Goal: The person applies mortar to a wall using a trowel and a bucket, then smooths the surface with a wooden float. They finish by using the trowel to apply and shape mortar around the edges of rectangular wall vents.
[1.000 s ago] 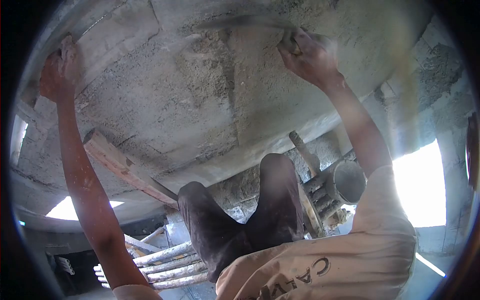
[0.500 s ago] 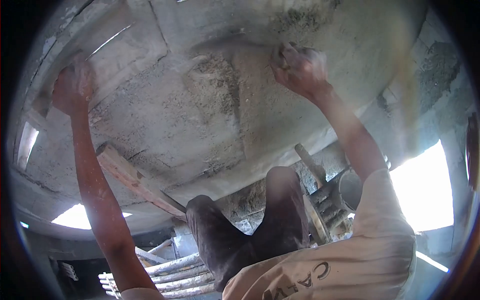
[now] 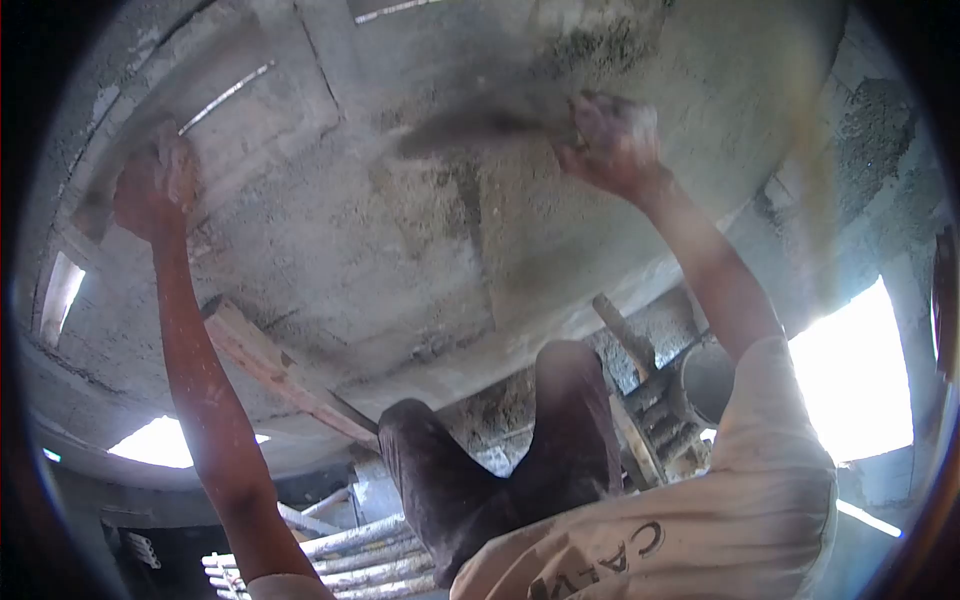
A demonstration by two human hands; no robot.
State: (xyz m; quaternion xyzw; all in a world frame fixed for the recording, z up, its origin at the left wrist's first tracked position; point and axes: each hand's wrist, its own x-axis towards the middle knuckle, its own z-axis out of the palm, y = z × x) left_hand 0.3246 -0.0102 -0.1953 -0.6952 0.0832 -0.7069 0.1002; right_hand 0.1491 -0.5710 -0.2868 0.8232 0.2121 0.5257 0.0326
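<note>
My right hand point(image 3: 612, 145) is raised, its fingers closed round what looks like a trowel. The trowel's dark, blurred blade point(image 3: 480, 128) reaches left along the rough grey cement surface point(image 3: 400, 230). My left hand point(image 3: 157, 188) is up at the far left, close to the same surface, with its fingers curled. A greyish blurred shape surrounds that hand, and I cannot make out what it holds. Fresh-looking smooth cement lies near my right hand, while the middle is coarse and patchy.
A wooden plank point(image 3: 285, 375) slants toward my knees point(image 3: 570, 385). Several pale poles point(image 3: 370, 555) lie below on the left. Near my right elbow are a round pipe-like opening point(image 3: 706, 383) and a short wooden piece point(image 3: 625, 335). Bright openings point(image 3: 855, 370) show at both sides.
The trowel blade shows darker and more blurred beside my right hand, which sits slightly lower and to the right. My left hand also appears slightly lower and to the right; the whole view has shifted a little.
</note>
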